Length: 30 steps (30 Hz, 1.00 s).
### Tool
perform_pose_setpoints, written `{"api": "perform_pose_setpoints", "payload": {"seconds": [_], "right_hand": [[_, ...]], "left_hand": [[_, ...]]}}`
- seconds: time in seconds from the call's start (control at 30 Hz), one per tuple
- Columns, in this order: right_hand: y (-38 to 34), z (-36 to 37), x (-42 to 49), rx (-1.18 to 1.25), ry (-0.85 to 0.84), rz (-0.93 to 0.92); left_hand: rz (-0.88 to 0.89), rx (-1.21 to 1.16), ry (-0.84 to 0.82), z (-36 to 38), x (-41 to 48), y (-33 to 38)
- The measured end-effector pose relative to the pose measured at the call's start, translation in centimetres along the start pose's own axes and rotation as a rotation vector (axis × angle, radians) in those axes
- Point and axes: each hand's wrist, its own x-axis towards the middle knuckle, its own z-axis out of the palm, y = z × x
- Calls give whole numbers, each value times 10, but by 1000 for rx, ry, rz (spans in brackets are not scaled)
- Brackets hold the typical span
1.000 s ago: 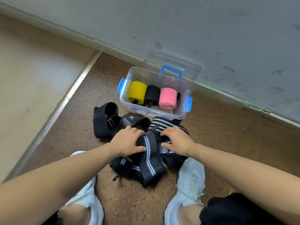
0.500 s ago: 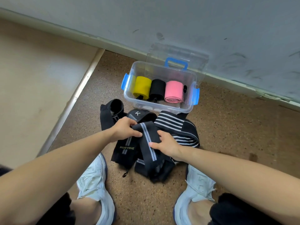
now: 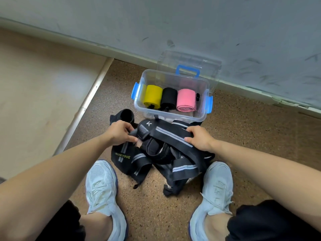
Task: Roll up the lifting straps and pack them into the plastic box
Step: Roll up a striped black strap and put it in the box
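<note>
One plastic box [image 3: 171, 75], holding three rolled straps [image 3: 184, 108] — one yellow roll [image 3: 152, 96], one black roll [image 3: 169, 97], one pink roll [image 3: 186, 97]. Loose black straps [image 3: 173, 136], tangled: perhaps four. My left hand [image 3: 119, 132] and right hand [image 3: 199, 138]; two pale shoes [image 3: 102, 186].

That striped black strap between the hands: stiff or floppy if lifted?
Probably floppy: the striped strap drapes and folds between the left hand and right hand. Likely light, as fingers alone hold it. Flat and unrolled, it shouldn't roll away.
</note>
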Motion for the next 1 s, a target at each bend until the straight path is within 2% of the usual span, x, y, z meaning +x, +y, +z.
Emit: {"api": "perform_pose_setpoints", "payload": {"seconds": [0.1, 0.2, 0.27, 0.33, 0.4, 0.43, 0.47, 0.5, 0.6, 0.73, 0.83, 0.9, 0.97, 1.0], "right_hand": [[18, -15, -1, -218, -125, 90], [19, -16, -1, -280, -152, 107], [14, -14, -2, -294, -127, 99], [4, -12, -7, -458, -94, 53], [-8, -7, -12, -665, 18, -76], [-15, -3, -13, -653, 68, -141], [-23, 2, -14, -544, 86, -178], [-32, 8, -15, -333, 68, -196], [-61, 29, -15, 273, -131, -225], [-95, 47, -19, 678, -308, -196], [-105, 53, -16, 715, -310, -146], [-106, 57, -16, 698, -351, -158], [-103, 60, -19, 557, -411, -231], [-99, 61, -19, 392, -398, -299]], "left_hand": [[-46, -53, 33, -14, 1, -20], [-4, -99, 66, -13, 0, -19], [64, -81, 125, -9, 2, -7], [114, -114, 176, -8, 5, 4], [127, -177, 177, -12, 8, 13], [125, -215, 150, -15, 8, 18], [131, -280, 113, -19, 6, 23], [143, -380, 75, -23, 3, 31], [135, -674, 58, -36, -5, 47], [113, -921, 108, -57, -12, 61], [117, -991, 157, -69, -18, 66], [80, -997, 249, -74, -20, 66], [45, -985, 315, -77, -18, 59], [33, -977, 317, -79, -17, 55]]}}
